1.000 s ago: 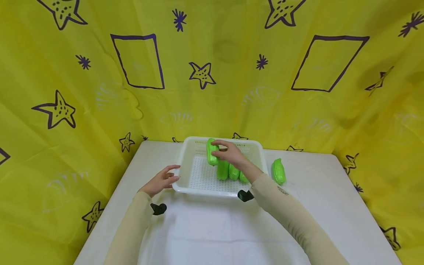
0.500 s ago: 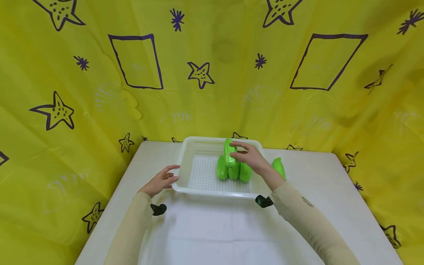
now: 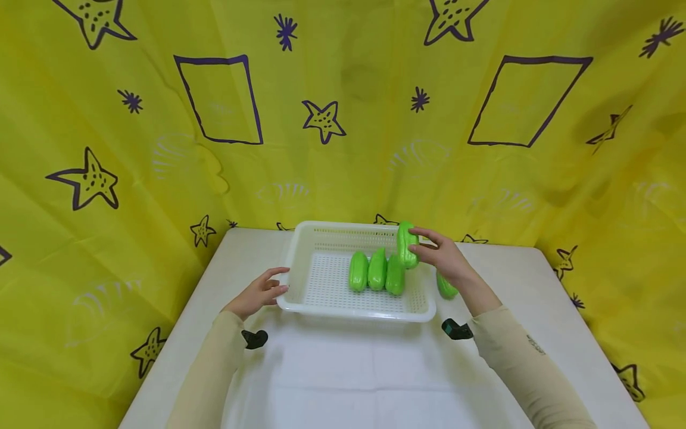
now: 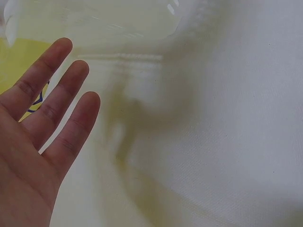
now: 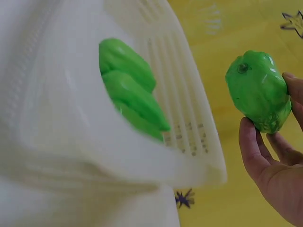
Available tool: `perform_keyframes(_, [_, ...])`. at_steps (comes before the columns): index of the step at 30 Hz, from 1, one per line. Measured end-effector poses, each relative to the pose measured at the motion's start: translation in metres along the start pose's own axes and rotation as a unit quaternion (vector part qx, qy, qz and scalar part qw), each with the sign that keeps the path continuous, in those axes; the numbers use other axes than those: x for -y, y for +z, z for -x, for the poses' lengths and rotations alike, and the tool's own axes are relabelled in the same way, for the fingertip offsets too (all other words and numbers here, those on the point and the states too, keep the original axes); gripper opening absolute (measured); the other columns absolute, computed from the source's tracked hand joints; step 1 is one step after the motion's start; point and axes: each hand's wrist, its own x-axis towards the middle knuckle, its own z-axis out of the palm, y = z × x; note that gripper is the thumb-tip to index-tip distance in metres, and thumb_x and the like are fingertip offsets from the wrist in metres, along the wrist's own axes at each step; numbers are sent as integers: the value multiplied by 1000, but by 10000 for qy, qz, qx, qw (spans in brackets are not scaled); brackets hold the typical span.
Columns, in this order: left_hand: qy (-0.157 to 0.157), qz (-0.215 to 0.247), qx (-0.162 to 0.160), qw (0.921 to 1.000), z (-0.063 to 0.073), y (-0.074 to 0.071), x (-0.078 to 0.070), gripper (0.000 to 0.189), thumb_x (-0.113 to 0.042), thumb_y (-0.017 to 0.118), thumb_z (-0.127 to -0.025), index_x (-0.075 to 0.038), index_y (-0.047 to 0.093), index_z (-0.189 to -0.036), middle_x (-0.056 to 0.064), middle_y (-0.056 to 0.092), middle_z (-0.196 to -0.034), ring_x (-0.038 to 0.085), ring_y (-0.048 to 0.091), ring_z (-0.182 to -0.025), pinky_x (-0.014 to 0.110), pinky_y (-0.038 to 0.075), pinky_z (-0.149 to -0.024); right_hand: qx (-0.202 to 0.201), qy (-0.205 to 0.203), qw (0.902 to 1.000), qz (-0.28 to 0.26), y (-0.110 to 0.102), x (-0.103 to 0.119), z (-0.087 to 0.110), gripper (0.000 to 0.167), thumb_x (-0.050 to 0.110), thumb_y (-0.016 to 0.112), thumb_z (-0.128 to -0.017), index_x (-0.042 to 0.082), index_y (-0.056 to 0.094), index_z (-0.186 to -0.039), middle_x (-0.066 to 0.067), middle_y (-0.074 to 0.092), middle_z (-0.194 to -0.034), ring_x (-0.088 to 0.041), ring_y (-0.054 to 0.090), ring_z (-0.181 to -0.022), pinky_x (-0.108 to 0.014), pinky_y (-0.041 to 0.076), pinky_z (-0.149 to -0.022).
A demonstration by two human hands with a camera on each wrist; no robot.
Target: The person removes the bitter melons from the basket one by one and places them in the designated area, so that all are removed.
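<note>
My right hand [image 3: 440,255] pinches a glossy green toy gourd [image 3: 407,245] between thumb and fingers, held up over the right rear corner of a white basket [image 3: 354,312]. In the right wrist view, the held gourd's end with a small dimple faces the camera. Three similar green gourds [image 3: 377,271] lie side by side inside the basket, right of its middle. My left hand [image 3: 259,294] is at the basket's left rim, fingertips touching or very near it. In the left wrist view its fingers [image 4: 78,123] look spread and nearly straight.
Another green gourd [image 3: 446,287] lies on the white table [image 3: 343,369] right of the basket, partly hidden by my right hand. A yellow curtain [image 3: 354,167] with starfish drawings encloses the table's back and sides. Black wrist devices [image 3: 457,329] sit below both hands.
My right hand has carried the held gourd rightward, from the basket's middle to its right rear corner. The three gourds in the basket have come into fuller view. My left hand stays put.
</note>
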Motion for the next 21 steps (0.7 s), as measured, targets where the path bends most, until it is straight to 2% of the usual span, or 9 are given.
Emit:
perform_keyframes(4, [-80, -12, -80, 9999, 1, 0, 0, 61, -34, 64, -95, -22, 36, -149, 21, 49, -139, 29, 56, -116, 46, 50, -96, -148, 46, 9999, 12, -20, -8, 5, 61, 24, 66, -95, 9, 41, -148, -11, 27, -157, -31, 45, -129, -23, 49, -89])
perform_keyframes(7, [-40, -31, -59, 10000, 1, 1, 0, 61, -34, 64, -96, -22, 35, -149, 22, 47, -139, 29, 56, -116, 46, 49, -97, -208, 52, 9997, -86, -34, -14, 11, 62, 22, 65, -96, 6, 38, -149, -12, 23, -158, -19, 51, -120, -21, 50, -86])
perform_keyframes(9, [-22, -32, -45, 10000, 0, 1, 0, 61, -33, 63, -96, -21, 35, -149, 22, 48, -138, 29, 57, -114, 46, 50, -96, -249, 100, 9996, -61, -44, -19, 15, 63, 24, 65, -96, 6, 36, -150, -13, 21, -158, -15, 50, -117, -19, 50, -86])
perform_keyframes(16, [-97, -93, -74, 9999, 0, 0, -2, 58, -32, 62, -97, -23, 36, -148, 20, 49, -139, 28, 57, -114, 45, 50, -96, -331, 160, 9993, -36, -72, -40, 28, 67, 30, 65, -96, 5, 34, -150, -15, 9, -162, -16, 44, -122, -15, 49, -87])
perform_keyframes(21, [-181, -110, -90, 9997, 1, 1, -3, 58, -32, 62, -97, -24, 36, -148, 21, 46, -141, 29, 56, -116, 46, 49, -98, -347, 189, 9992, 2, -87, -59, 35, 66, 28, 63, -97, 2, 33, -150, -19, 11, -161, -13, 42, -122, -15, 49, -87])
